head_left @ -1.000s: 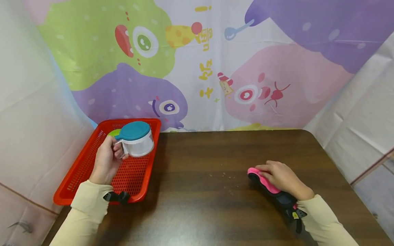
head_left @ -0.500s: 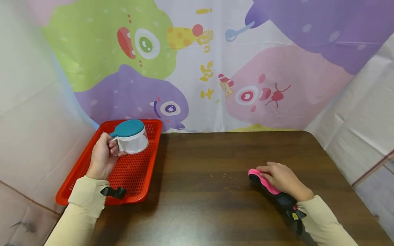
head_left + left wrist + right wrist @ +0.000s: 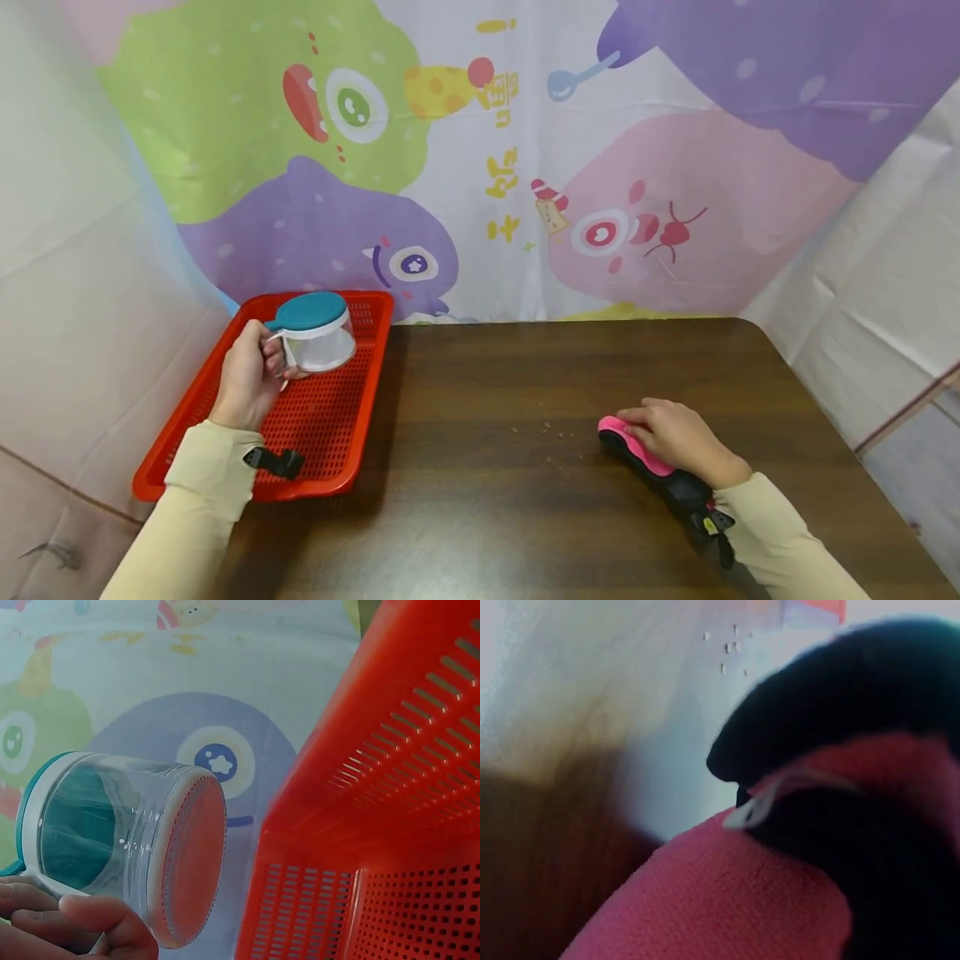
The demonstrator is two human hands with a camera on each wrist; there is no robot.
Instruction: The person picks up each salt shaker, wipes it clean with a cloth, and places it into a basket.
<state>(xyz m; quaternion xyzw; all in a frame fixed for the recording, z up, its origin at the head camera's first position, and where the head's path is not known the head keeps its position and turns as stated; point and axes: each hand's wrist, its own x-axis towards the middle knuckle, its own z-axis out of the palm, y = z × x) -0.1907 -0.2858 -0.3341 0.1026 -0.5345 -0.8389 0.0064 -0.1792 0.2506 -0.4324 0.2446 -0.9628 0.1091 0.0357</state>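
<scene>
In the head view my left hand [image 3: 247,371] grips the handle of a clear seasoning jar [image 3: 321,343] with a teal lid [image 3: 311,311]. The jar hangs above the red basket, slightly tilted. Its transparent wall and base show in the left wrist view, with fingers [image 3: 105,919] curled at the handle. On the right, my right hand [image 3: 678,433] holds a pink fuzzy pad [image 3: 637,446] with a black edge against the table. Pink fabric [image 3: 727,900], black parts and a small white tag fill much of the right wrist view, where the hand itself is hidden.
A red perforated basket [image 3: 367,400] stands at the table's left side. Several small crumbs [image 3: 547,427] lie on the brown wooden table [image 3: 480,508], left of the pad. A cartoon-printed curtain [image 3: 517,275] hangs behind the table.
My left hand has moved left and slightly up with the jar, and a lime-green spot seen behind it earlier is out of sight. The right hand and pad have shifted slightly left and nearer.
</scene>
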